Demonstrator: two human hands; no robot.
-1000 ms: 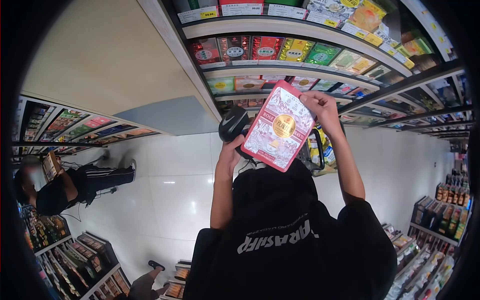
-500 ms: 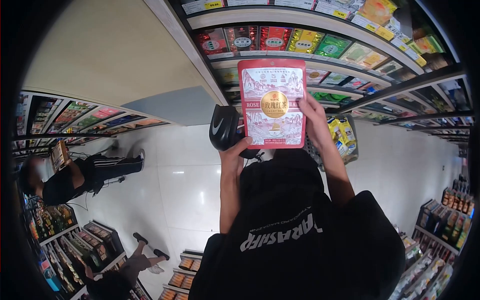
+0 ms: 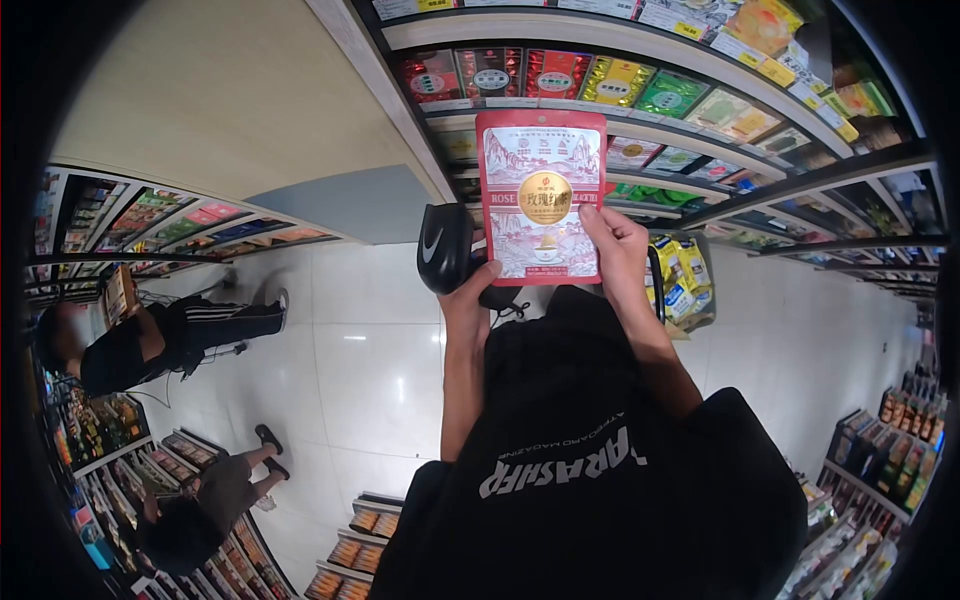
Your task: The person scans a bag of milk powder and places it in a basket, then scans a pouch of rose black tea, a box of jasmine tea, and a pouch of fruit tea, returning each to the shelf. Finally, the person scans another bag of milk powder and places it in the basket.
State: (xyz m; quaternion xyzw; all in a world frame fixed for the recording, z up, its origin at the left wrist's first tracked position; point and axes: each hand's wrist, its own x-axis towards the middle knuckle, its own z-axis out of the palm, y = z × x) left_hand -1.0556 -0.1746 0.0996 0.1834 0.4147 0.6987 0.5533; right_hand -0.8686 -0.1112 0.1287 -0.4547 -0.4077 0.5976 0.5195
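A red tea pouch, with a pale landscape print and a gold round label reading rose black tea, is held upright before my chest. My left hand grips its lower left corner, thumb on the front face and the other fingers hidden behind. Right beside that hand and the pouch's left edge is a black rounded object with a pale curved mark; I cannot tell whether the hand also holds it. On the other side, my right hand has its bent fingers at the pouch's right edge.
Shelves of boxed and bagged teas rise just beyond the pouch. A basket with yellow packets is beyond my right forearm. One person stands at left holding a box, another at lower left. Stocked racks line the aisle.
The pouch has shifted slightly up and my right hand's fingers have curled in closer at its edge. The person at lower left has moved a little to the left.
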